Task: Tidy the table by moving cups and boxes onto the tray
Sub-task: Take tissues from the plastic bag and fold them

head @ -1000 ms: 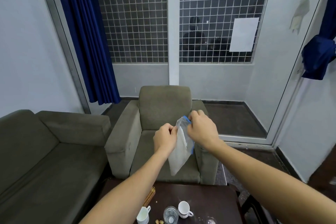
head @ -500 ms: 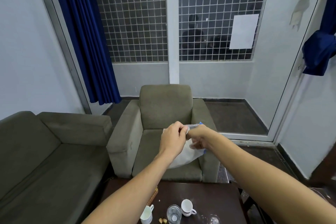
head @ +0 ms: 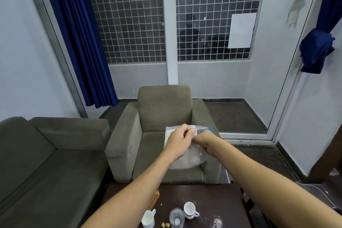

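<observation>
I see the left hand [head: 180, 142] pinching the plastic bag [head: 187, 163] by its top. The right hand [head: 202, 139] seems to grip it too.

The fingers of the right hand [head: 202, 138] hide behind the left hand [head: 178, 141] and the plastic bag [head: 187, 161], the left forearm [head: 129, 198] covers most of a wooden box [head: 154, 199], the bottom edge cuts off the counter [head: 212, 198] and the white jug [head: 148, 219], and the brownish bits [head: 165, 224] are too small to identify.

1 head view, forward-down; armchair [head: 164, 109] near, table [head: 212, 201] seemingly just below.
</observation>
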`<state>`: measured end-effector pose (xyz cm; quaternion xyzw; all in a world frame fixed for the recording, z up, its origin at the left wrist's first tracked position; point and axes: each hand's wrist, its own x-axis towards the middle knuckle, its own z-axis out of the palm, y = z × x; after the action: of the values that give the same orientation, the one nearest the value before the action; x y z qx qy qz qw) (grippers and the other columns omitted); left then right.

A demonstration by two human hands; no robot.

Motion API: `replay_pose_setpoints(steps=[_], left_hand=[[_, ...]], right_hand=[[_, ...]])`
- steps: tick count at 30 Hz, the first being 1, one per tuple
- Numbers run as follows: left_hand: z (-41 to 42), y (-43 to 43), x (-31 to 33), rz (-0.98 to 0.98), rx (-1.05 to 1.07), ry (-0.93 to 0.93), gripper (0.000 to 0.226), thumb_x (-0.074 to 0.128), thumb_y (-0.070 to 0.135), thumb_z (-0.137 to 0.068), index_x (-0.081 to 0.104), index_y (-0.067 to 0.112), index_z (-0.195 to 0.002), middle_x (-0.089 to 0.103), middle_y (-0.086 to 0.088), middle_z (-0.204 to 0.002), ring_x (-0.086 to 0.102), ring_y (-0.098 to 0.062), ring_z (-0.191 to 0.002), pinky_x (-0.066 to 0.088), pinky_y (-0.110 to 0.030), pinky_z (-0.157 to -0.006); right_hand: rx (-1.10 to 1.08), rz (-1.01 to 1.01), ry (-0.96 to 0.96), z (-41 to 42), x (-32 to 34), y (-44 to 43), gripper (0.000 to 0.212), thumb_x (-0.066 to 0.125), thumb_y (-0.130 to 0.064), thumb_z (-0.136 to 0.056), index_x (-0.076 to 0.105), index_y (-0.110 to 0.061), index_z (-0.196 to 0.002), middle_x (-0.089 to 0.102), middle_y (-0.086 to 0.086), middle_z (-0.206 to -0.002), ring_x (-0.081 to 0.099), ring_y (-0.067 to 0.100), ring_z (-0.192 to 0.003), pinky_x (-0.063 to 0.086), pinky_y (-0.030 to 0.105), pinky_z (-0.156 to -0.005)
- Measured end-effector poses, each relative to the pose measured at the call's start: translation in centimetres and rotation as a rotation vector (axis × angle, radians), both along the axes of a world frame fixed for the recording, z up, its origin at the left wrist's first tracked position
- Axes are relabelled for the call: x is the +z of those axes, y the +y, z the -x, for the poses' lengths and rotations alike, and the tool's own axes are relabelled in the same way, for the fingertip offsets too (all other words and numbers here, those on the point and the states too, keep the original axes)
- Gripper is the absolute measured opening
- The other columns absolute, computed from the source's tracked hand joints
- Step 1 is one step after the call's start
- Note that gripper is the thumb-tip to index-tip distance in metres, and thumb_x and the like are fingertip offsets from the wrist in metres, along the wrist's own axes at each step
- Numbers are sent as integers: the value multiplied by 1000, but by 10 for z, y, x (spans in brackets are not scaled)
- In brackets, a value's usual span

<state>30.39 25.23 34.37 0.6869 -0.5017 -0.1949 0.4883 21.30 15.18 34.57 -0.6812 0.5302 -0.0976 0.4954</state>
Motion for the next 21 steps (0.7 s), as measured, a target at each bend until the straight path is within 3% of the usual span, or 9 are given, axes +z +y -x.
replay_pose_setpoints(steps=[2, 3, 5, 8, 11, 14, 16, 19, 21], left_hand=[[-2, -1, -1, 1, -18, 89, 27, 51, 33, -100, 58, 31, -74, 61, 13, -71, 57, -8, -66, 57, -38, -68], [-3, -1, -2, 2, -23, 137, 27, 51, 31, -100, 58, 27, -75, 61, 8, -72, 58, -10, -68, 57, -37, -67], [-5, -2, -3, -3, -39, 217, 25, 51, 28, -100, 58, 19, -77, 61, 0, -75, 58, -13, -71, 55, -35, -65], [-8, 1, -6, -17, -93, 324, 25, 49, 25, -101, 58, 16, -79, 61, -4, -76, 56, -16, -70, 52, -33, -66], [-11, 4, -10, -7, -147, 373, 25, 49, 24, -101, 59, 16, -79, 61, -4, -75, 56, -15, -69, 51, -31, -65], [-14, 5, -16, 19, -151, 368, 25, 51, 25, -99, 62, 13, -80, 63, 0, -74, 56, -13, -69, 47, -26, -60], [-17, 7, -23, 62, -37, 363, 23, 55, 31, -98, 66, 18, -83, 67, 7, -78, 59, -10, -71, 46, -25, -61], [-32, 10, -37, 120, 340, 251, 22, 51, 53, -93, 64, 36, -100, 65, 7, -117, 61, -8, -99, 52, -30, -86], [-43, 10, -46, -24, 396, 376, 55, 44, 65, -94, 51, 30, -137, 47, 0, -146, 51, -21, -128, 44, -44, -108]], right_hand=[[-12, 78, -26, 0, -4, 0, 22, 71, -35, -90, 61, -15, -89, 66, 7, -103, 64, 20, -97, 52, 33, -87], [-25, 105, -11, 0, -5, 0, 22, 71, -37, -88, 61, -17, -86, 66, 6, -100, 65, 21, -101, 52, 33, -87], [-31, 75, -14, 0, -6, 2, 22, 68, -37, -89, 61, -17, -87, 64, 4, -92, 63, 21, -93, 50, 29, -74], [4, -79, -28, 0, -9, 6, 20, 59, -30, -94, 60, -14, -105, 56, 3, -86, 52, 17, -74, 40, 23, -53], [-8, -82, -80, -1, -15, 10, 10, 57, -21, -96, 61, -13, -97, 59, 4, -84, 52, 14, -66, 36, 19, -44], [-47, 23, -114, -4, -19, 9, 13, 62, -14, -91, 67, -11, -80, 65, 7, -78, 60, 20, -68, 44, 24, -51], [-74, 45, -143, -3, -16, 7, 12, 61, -13, -90, 72, -9, -85, 72, 12, -90, 69, 28, -85, 55, 33, -66], [-99, 50, -206, -1, -7, 2, 25, 48, -7, -90, 72, -12, -84, 72, 11, -94, 68, 30, -88, 56, 36, -70], [-88, 17, -246, 1, -3, 1, 28, 45, -1, -90, 72, -8, -89, 72, 12, -94, 68, 30, -85, 59, 41, -75]])
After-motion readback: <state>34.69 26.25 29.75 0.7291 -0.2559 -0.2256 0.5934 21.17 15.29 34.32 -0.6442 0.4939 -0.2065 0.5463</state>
